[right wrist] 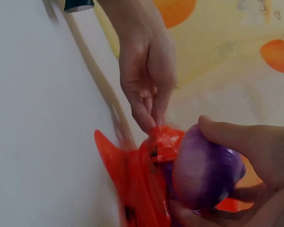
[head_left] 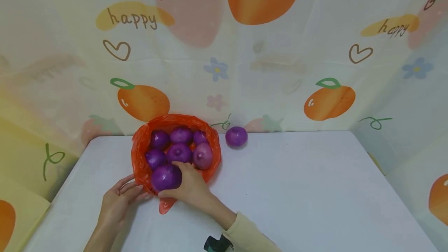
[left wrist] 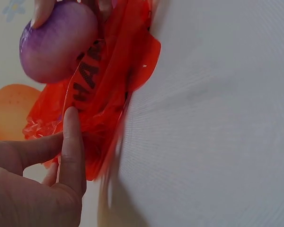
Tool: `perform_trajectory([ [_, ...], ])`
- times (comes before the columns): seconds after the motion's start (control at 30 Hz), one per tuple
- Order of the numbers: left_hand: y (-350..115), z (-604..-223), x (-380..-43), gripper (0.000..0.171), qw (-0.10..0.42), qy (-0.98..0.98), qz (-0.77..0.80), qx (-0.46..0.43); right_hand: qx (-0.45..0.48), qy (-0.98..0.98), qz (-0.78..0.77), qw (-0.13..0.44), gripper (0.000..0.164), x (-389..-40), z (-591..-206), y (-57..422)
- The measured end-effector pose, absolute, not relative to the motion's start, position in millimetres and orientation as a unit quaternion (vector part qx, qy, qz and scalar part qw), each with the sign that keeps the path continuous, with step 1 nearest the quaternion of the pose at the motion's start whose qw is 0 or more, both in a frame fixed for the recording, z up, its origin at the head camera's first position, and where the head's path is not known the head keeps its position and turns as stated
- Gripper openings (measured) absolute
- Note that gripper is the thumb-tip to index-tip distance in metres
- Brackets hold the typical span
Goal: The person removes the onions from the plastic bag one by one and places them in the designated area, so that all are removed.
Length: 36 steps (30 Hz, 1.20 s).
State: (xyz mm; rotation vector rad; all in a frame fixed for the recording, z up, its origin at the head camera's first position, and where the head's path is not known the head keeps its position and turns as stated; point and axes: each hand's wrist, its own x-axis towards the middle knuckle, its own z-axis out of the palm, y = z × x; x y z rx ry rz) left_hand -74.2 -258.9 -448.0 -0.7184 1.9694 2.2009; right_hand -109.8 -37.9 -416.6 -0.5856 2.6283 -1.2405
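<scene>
A red plastic bag (head_left: 140,162) stands with its rim folded wide, and several purple onions (head_left: 179,153) lie inside it. My right hand (head_left: 194,186) grips a large purple onion (head_left: 166,178) at the near side of the opening, thumb on one side and fingers on the other. In the right wrist view this onion (right wrist: 203,170) overlaps the bag's edge. On the bag's near left side, my left hand (head_left: 117,201) pinches the rim between thumb and fingers (left wrist: 72,137). Dark printed letters show on the bag (left wrist: 92,75) in the left wrist view.
One more purple onion (head_left: 236,137) sits at the back of the white table (head_left: 297,189), right of the bag. A patterned cloth (head_left: 266,57) hangs behind the table and along its sides. A bag handle (head_left: 167,205) sticks out toward the front.
</scene>
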Motion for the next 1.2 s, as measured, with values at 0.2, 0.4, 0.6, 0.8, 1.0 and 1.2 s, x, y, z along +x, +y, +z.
perform_trajectory([
  [0.2,-260,-449,-74,0.065,0.055,0.647,0.72,-0.243,-0.243,0.872,-0.422,0.048,0.082,-110,-409,-13],
  [0.4,-263,-450,-74,0.065,0.053,0.65,0.715,-0.253,-0.281,0.865,-0.416,0.021,0.077,-110,-404,3],
  [0.6,-267,-449,-73,0.066,0.053,0.647,0.715,-0.26,-0.29,0.865,-0.41,0.006,0.077,-112,-403,15],
  [0.8,-267,-449,-74,0.065,0.057,0.642,0.719,-0.26,-0.283,0.859,-0.426,-0.011,0.077,-118,-397,27],
  [1.0,-270,-448,-76,0.066,0.061,0.65,0.711,-0.26,-0.26,0.865,-0.43,-0.02,0.078,-129,-386,39],
  [1.2,-266,-447,-78,0.068,0.066,0.649,0.714,-0.255,-0.226,0.874,-0.429,-0.045,0.079,-146,-379,61],
])
